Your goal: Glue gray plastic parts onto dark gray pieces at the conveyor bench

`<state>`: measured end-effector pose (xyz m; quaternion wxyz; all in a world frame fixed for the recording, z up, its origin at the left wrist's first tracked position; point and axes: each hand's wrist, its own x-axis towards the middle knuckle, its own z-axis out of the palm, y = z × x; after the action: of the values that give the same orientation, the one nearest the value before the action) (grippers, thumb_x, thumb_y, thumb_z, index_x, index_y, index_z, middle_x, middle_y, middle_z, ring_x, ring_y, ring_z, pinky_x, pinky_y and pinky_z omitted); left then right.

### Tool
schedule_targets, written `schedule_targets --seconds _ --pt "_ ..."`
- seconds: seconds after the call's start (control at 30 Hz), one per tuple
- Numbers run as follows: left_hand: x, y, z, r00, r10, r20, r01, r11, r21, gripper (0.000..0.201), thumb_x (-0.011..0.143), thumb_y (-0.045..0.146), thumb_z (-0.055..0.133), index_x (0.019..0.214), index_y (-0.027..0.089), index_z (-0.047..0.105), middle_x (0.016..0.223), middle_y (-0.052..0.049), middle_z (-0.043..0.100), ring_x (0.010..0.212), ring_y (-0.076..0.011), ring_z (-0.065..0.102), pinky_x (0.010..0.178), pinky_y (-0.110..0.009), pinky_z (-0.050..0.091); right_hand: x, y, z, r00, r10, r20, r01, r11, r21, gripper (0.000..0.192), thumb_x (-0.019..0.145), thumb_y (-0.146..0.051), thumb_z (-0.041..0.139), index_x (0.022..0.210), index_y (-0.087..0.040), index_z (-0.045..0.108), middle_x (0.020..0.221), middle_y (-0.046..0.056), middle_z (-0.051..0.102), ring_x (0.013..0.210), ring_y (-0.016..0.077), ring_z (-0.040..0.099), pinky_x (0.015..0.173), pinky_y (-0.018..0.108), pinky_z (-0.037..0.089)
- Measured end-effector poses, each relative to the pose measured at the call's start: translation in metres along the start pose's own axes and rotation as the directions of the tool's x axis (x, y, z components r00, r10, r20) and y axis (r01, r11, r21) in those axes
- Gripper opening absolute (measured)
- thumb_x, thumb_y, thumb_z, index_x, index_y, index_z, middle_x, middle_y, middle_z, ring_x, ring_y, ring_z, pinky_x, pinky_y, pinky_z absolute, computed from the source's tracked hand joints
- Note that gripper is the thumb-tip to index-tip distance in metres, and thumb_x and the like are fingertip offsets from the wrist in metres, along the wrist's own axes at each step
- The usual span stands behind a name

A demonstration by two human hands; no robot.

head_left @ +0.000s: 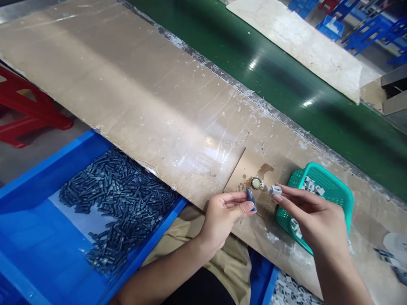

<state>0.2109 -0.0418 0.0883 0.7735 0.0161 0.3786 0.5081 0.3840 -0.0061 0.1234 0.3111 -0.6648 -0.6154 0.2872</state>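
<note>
My left hand (224,216) pinches a small dark blue-grey plastic piece (251,200), roughly upright between thumb and fingers. Held by the fingertips of my right hand (318,216) is a small white rectangular plastic piece (276,190) with a hollow opening. The two pieces are apart. Just beyond them a round bottle cap (256,183) with pale contents rests on a stained brown cardboard square (243,169). Behind my right hand stands a green plastic basket (348,199) with white pieces (313,186) inside, partly hidden by the hand.
At the left, a blue bin (38,254) holds a heap of dark blue-grey pieces (124,199). Many white pieces (294,292) lie below the table's near edge. A green conveyor belt (254,63) runs beyond the worn tabletop (143,93). A red stool (28,106) is at far left.
</note>
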Motion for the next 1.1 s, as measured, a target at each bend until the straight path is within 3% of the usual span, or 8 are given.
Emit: schedule_targets --seconds 0.07,0.23,0.4,0.57,0.7,0.83,1.0,1.1 --pt "0.001 -0.004 0.004 1.0 -0.005 0.002 0.005 1.0 -0.007 0.037 0.056 0.021 0.084 0.088 0.006 0.072 0.083 -0.011 0.072 0.073 -0.0157 0.067 0.078 -0.03 0.056 -0.006 -0.005 -0.004 0.993 0.1 0.054 -0.107 0.984 0.142 0.026 0.063 -0.035 0.08 0.084 -0.022 0.075 0.076 0.005 0.073 0.066 0.0236 0.07 0.06 0.031 0.061" --pt "0.004 -0.011 0.01 0.998 0.029 0.05 -0.029 1.0 0.007 0.038 0.057 0.023 0.083 0.09 0.006 0.072 0.087 -0.012 0.073 0.079 -0.0204 0.068 0.081 -0.035 0.056 -0.018 -0.008 -0.009 0.971 0.162 0.176 -0.211 0.926 0.313 0.022 0.06 -0.028 0.083 0.08 -0.022 0.075 0.071 0.005 0.073 0.06 0.0209 0.07 0.056 0.025 0.061" --pt "0.003 -0.015 0.011 0.997 0.04 0.063 -0.045 0.996 0.08 0.035 0.059 0.023 0.082 0.09 0.008 0.073 0.086 -0.012 0.074 0.081 -0.0222 0.069 0.081 -0.035 0.056 -0.022 -0.011 -0.007 0.962 0.163 0.217 -0.234 0.903 0.359 0.022 0.06 -0.028 0.083 0.08 -0.021 0.075 0.074 0.007 0.073 0.063 0.0229 0.071 0.06 0.028 0.062" --pt "0.001 -0.013 0.012 0.981 0.185 0.051 -0.191 0.916 0.353 0.016 0.061 0.018 0.078 0.076 0.012 0.074 0.077 -0.008 0.073 0.071 -0.0224 0.069 0.069 -0.033 0.058 -0.026 -0.017 -0.011 0.956 0.158 0.249 -0.229 0.929 0.291 0.021 0.06 -0.029 0.082 0.077 -0.018 0.075 0.069 0.008 0.072 0.062 0.0238 0.07 0.059 0.031 0.062" --pt "-0.002 -0.008 0.019 0.938 0.302 0.172 -0.346 0.764 0.545 0.006 0.066 0.014 0.074 0.071 0.016 0.075 0.072 -0.005 0.068 0.071 -0.0192 0.066 0.065 -0.026 0.056 -0.035 -0.018 -0.016 0.979 0.106 0.176 -0.157 0.939 0.306 0.02 0.063 -0.029 0.08 0.079 -0.018 0.074 0.077 0.008 0.073 0.065 0.0221 0.07 0.06 0.029 0.062" --pt "-0.006 -0.01 0.032 0.902 0.329 0.28 -0.432 0.675 0.598 0.009 0.07 0.013 0.07 0.071 0.02 0.076 0.069 -0.004 0.065 0.067 -0.0174 0.064 0.065 -0.025 0.056 -0.044 -0.011 -0.023 0.993 0.044 0.106 -0.078 0.936 0.342 0.019 0.067 -0.029 0.077 0.081 -0.017 0.074 0.08 0.008 0.073 0.069 0.0212 0.07 0.062 0.03 0.061" --pt "-0.013 -0.024 0.046 0.887 0.302 0.349 -0.461 0.599 0.655 0.011 0.066 0.013 0.071 0.066 0.023 0.076 0.064 -0.002 0.065 0.062 -0.0172 0.063 0.06 -0.023 0.055 -0.063 0.003 -0.037 1.0 0.001 0.016 -0.008 0.901 0.434 0.015 0.068 -0.022 0.075 0.082 -0.016 0.073 0.077 0.005 0.073 0.067 0.0168 0.068 0.062 0.025 0.058" --pt "-0.019 -0.037 0.051 0.851 0.37 0.373 -0.52 0.497 0.694 0.012 0.063 0.012 0.071 0.06 0.024 0.073 0.063 0.0 0.065 0.059 -0.0157 0.062 0.057 -0.021 0.054 -0.078 0.009 -0.042 0.998 -0.024 -0.054 0.047 0.87 0.491 0.016 0.067 -0.02 0.076 0.082 -0.017 0.074 0.078 0.005 0.073 0.069 0.0163 0.069 0.064 0.024 0.057"
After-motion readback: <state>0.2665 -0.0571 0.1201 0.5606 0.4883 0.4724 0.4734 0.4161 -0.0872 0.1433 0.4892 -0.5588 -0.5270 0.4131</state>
